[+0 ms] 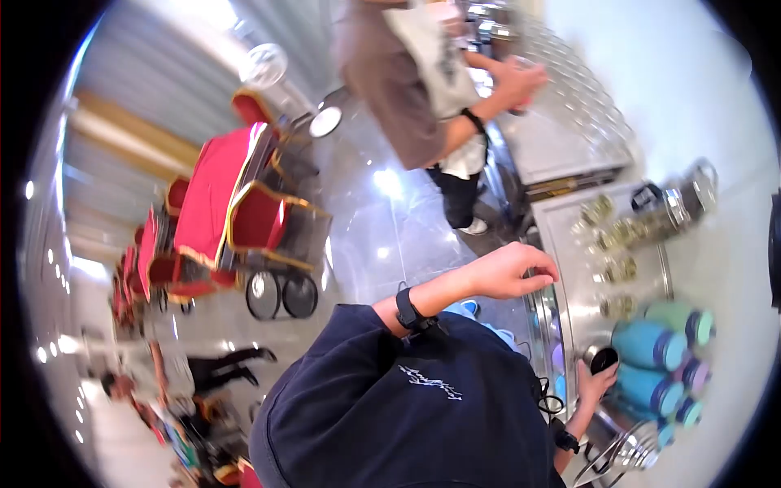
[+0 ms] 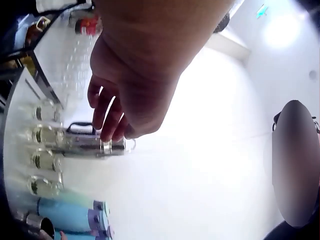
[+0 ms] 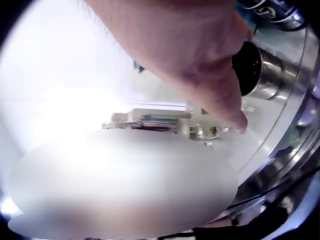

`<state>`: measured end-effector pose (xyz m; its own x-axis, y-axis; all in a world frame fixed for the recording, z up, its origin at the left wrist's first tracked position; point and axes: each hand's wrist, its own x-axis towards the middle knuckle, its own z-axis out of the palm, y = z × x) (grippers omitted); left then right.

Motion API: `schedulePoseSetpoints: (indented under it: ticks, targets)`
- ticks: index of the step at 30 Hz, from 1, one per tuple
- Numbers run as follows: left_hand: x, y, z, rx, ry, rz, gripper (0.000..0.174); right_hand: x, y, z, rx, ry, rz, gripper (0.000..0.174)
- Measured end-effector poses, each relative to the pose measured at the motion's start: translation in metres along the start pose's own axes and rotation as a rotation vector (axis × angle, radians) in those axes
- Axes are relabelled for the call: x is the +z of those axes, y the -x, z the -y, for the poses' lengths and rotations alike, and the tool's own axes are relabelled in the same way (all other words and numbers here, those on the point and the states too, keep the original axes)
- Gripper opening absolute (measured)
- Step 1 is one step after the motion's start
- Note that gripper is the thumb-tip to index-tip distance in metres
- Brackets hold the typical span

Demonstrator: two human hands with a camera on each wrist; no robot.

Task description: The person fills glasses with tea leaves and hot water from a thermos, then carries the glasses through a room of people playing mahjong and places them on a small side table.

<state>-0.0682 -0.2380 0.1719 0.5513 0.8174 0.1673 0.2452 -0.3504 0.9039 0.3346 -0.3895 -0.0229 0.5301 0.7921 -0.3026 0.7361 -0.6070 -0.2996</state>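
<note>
My left hand (image 1: 512,272) is in the air in front of the counter, fingers loosely bent and holding nothing. In the left wrist view this hand (image 2: 132,95) overlaps the top of a clear pitcher (image 2: 82,145); contact is not visible. Lower on the counter, my right hand (image 1: 594,384) grips a metal cup (image 1: 603,358) with a dark inside. In the right wrist view the cup (image 3: 270,75) lies beyond the right hand (image 3: 205,65), whose thumb points past it; the hand hides part of the rim. Glasses with pale yellow liquid (image 1: 618,268) stand in a row nearby.
Blue bottles (image 1: 651,346) and a metal pitcher (image 1: 634,447) stand by the right hand. Rows of clear glasses (image 1: 569,81) line the counter (image 1: 561,220) further along. Another person (image 1: 407,81) stands there. Red tables (image 1: 211,187) and chairs are across the floor.
</note>
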Motion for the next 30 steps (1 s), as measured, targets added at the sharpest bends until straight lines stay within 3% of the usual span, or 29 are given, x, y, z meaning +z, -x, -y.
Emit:
schedulePoseSetpoints:
  ticks: [2, 4, 5, 6, 8, 9, 12, 13, 16, 17, 18, 20, 23, 24, 28, 30]
  targets:
    - [-0.025, 0.034, 0.009, -0.079, -0.023, -0.127, 0.02, 0.031, -0.034, -0.014, 0.019, 0.046, -0.022, 0.133]
    - [-0.046, 0.078, 0.025, -0.151, -0.052, -0.264, 0.019, 0.035, -0.038, 0.011, 0.205, 0.25, -0.008, 0.137]
    - [-0.054, 0.099, 0.028, -0.211, -0.019, -0.314, 0.019, 0.064, -0.065, -0.032, 0.113, 0.272, -0.155, 0.139]
    - [-0.061, 0.119, 0.033, -0.246, -0.019, -0.366, 0.02, 0.04, -0.052, -0.001, 0.232, 0.233, -0.092, 0.138]
    - [-0.067, 0.156, 0.044, -0.321, -0.009, -0.454, 0.02, 0.03, -0.058, 0.009, 0.382, 0.226, -0.107, 0.139]
    - [-0.07, 0.171, 0.048, -0.364, 0.035, -0.498, 0.021, 0.03, -0.062, 0.011, 0.395, 0.238, -0.152, 0.131]
    - [-0.075, 0.199, 0.062, -0.439, 0.076, -0.576, 0.021, 0.029, -0.093, -0.021, 0.362, 0.134, -0.035, 0.124]
    - [-0.077, 0.204, 0.064, -0.44, 0.072, -0.596, 0.02, 0.027, -0.078, -0.01, 0.308, 0.188, -0.189, 0.099]
    - [-0.081, 0.208, 0.065, -0.456, 0.052, -0.569, 0.019, 0.006, -0.057, -0.005, 0.228, -0.321, 0.127, 0.074]
    - [-0.08, 0.207, 0.069, -0.419, 0.06, -0.566, 0.019, 0.004, -0.046, 0.0, 0.262, -0.436, 0.058, 0.056]
    - [-0.078, 0.205, 0.072, -0.381, 0.068, -0.563, 0.019, -0.001, -0.041, 0.0, 0.331, -0.558, 0.19, 0.052]
    - [-0.072, 0.198, 0.072, -0.32, 0.136, -0.529, 0.02, -0.029, -0.028, 0.0, 0.385, -0.524, 0.499, 0.039]
    - [-0.054, 0.184, 0.074, -0.19, 0.089, -0.431, 0.023, -0.045, 0.01, 0.016, 0.314, -0.694, 0.583, 0.028]
    - [-0.054, 0.181, 0.065, -0.209, 0.143, -0.334, 0.026, -0.055, 0.057, 0.072, 0.266, -0.812, 0.57, 0.026]
    - [-0.031, 0.174, 0.056, -0.104, 0.126, -0.173, 0.037, -0.087, 0.053, 0.061, 0.03, -0.876, 0.662, 0.049]
    - [-0.019, 0.167, 0.045, -0.069, 0.099, -0.09, 0.048, -0.095, 0.08, 0.086, -0.149, -0.985, 0.576, 0.049]
